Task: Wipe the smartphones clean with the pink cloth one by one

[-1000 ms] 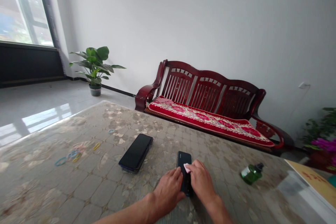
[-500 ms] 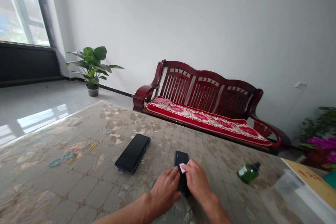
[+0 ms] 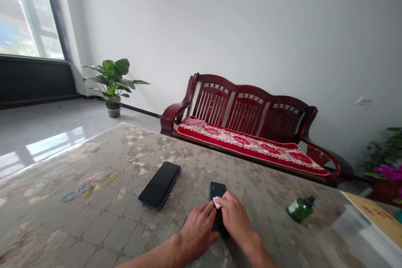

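A dark phone (image 3: pixel 217 188) lies on the patterned tablecloth (image 3: pixel 122 234), its camera end pointing away from me. My left hand (image 3: pixel 198 225) holds it from the left, fingertips along its side and thumb near its lower end. Between the thumb and fingers of my right hand (image 3: pixel 235 214) is a small folded pale pink cloth (image 3: pixel 216 202), pressed against the phone's back. Both hands cover much of the phone's lower part. Left of them, a second dark phone (image 3: pixel 161 184) rests screen up, apparently on top of another flat item.
Several coloured rubber bands (image 3: pixel 84 188) lie on the left of the table. On the right are a green bottle (image 3: pixel 300 209) with a black top and a yellowish box (image 3: pixel 373 213). Beyond the table stands a red wooden bench (image 3: pixel 238 109), with a potted plant (image 3: pixel 113 111) to its left.
The pink cloth and my right fingers have shifted slightly left on the phone. Both hands keep their hold, and the whole view has moved a little.
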A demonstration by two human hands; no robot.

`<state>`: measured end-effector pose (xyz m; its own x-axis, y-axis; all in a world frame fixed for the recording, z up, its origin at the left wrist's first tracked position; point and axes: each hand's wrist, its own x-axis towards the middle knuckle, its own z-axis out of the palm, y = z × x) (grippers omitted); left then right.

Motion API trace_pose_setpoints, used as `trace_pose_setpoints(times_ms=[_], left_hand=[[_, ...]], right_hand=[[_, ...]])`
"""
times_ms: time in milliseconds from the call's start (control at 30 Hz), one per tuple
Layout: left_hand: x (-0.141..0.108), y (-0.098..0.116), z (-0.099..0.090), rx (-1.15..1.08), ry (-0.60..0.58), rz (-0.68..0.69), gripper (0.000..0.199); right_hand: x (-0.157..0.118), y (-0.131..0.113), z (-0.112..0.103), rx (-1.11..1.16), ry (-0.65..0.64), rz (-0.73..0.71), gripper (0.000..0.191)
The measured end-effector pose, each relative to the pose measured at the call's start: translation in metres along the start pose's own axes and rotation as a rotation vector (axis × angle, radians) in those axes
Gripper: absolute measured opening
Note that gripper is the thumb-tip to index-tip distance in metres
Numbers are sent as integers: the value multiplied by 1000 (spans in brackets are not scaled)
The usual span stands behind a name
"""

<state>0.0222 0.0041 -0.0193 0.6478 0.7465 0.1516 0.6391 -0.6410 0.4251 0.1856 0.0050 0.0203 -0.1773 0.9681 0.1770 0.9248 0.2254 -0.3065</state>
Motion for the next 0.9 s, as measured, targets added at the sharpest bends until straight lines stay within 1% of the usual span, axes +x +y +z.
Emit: trace_pose_setpoints(times_ms=[67, 233, 400, 467, 533, 633, 667, 767, 900], left_hand=[[0, 1, -1, 5, -7, -3, 62], [1, 3, -1, 40, -22, -57, 59], [1, 4, -1, 53, 5, -42, 58], [2, 3, -2, 56, 13, -34, 55], [3, 0, -2, 56, 24, -35, 46], [5, -6, -1, 53, 45, -32, 21], [5, -9, 0, 48, 51, -27, 19], [6, -14, 0, 20, 60, -12, 27], [6, -18, -3, -12, 45, -28, 33]], right_hand=[[1, 2, 1, 17, 17, 2, 39], [18, 11, 6, 68, 62, 50, 41], [17, 10, 7, 114, 7, -53, 40], [15, 11, 7, 128, 1, -55, 41], [15, 14, 8, 142, 12, -33, 43], [17, 16, 12, 167, 32, -18, 45], [18, 17, 13, 178, 37, -18, 45], [20, 16, 16, 202, 51, -12, 46], [24, 15, 20, 236, 66, 5, 44]])
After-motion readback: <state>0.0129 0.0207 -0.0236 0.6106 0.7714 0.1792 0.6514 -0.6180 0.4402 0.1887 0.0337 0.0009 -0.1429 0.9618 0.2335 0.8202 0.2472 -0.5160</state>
